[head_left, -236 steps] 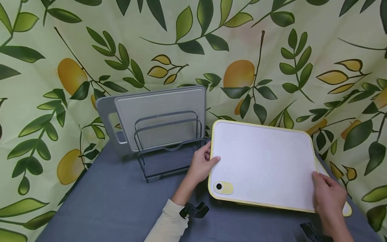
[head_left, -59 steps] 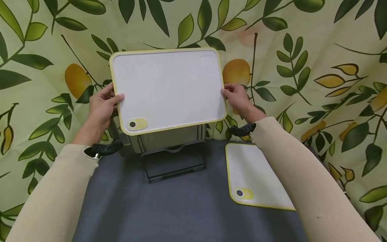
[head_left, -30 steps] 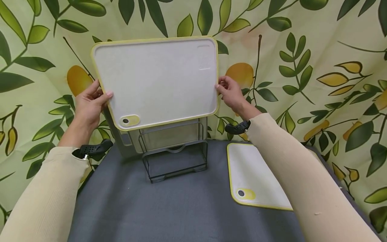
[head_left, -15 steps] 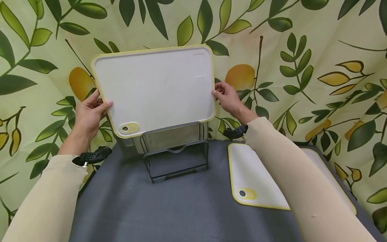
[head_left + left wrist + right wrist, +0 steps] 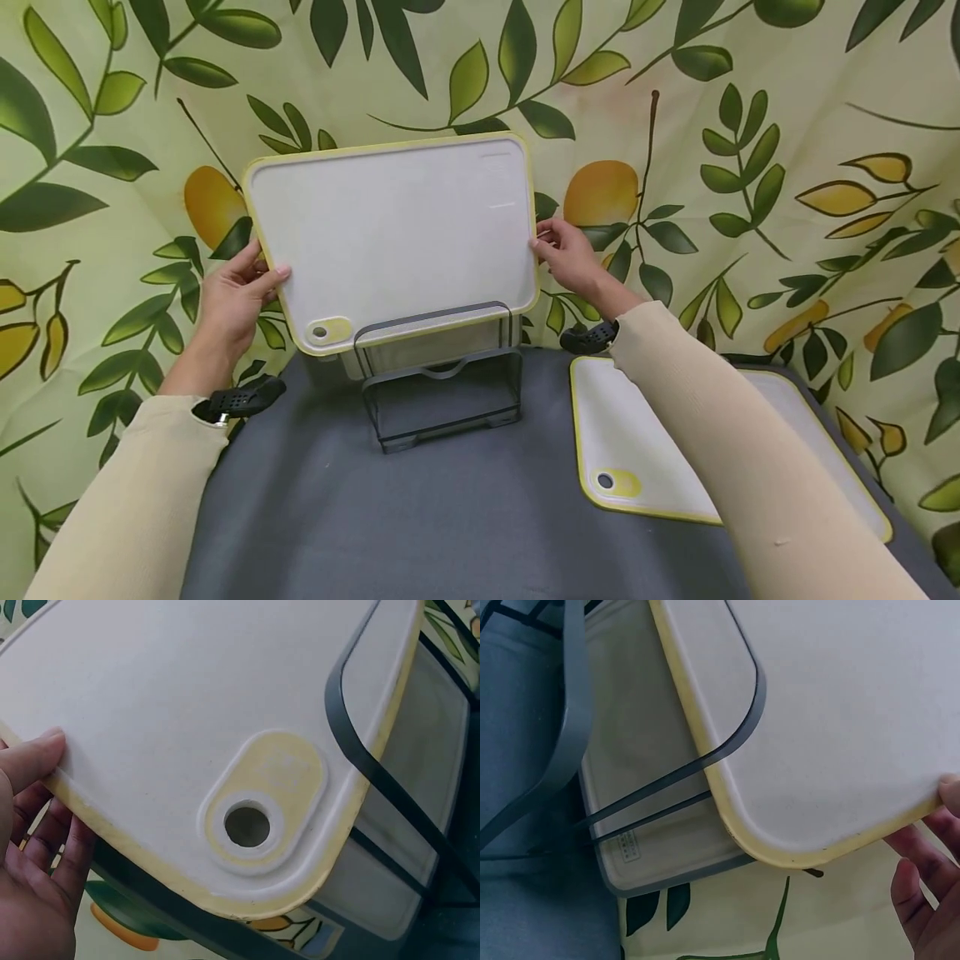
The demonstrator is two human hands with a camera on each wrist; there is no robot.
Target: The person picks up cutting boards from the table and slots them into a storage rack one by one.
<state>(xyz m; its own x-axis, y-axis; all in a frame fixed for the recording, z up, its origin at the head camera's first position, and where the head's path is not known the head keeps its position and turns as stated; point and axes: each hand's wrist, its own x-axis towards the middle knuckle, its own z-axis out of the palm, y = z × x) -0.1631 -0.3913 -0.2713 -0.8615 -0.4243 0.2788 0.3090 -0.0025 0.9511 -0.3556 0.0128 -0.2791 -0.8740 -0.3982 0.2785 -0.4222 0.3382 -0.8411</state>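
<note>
A white cutting board (image 5: pixel 397 242) with a yellow rim is held up, slightly tilted, at a dark grey wire rack (image 5: pixel 405 373). My left hand (image 5: pixel 231 304) pinches its left edge, thumb on the front face and fingers behind. At the opposite edge, my right hand (image 5: pixel 572 257) grips it between thumb and fingers. The board's lower edge sits behind one wire loop (image 5: pixel 390 791) in the left wrist view, and the same loop crosses its face in the right wrist view. Behind it in the rack stands a grey-edged cutting board (image 5: pixel 626 750), mostly hidden.
A second white cutting board (image 5: pixel 637 433) with a yellow rim lies flat on the grey-covered table (image 5: pixel 450 525) at the right, partly hidden by the right sleeve (image 5: pixel 735 442). A leaf-patterned cloth (image 5: pixel 750 125) hangs right behind the rack.
Earlier both hands held the yellow-rimmed cutting board low at the right, over the other one. It was carried left and raised above the rack, then lowered behind the wire loop.
</note>
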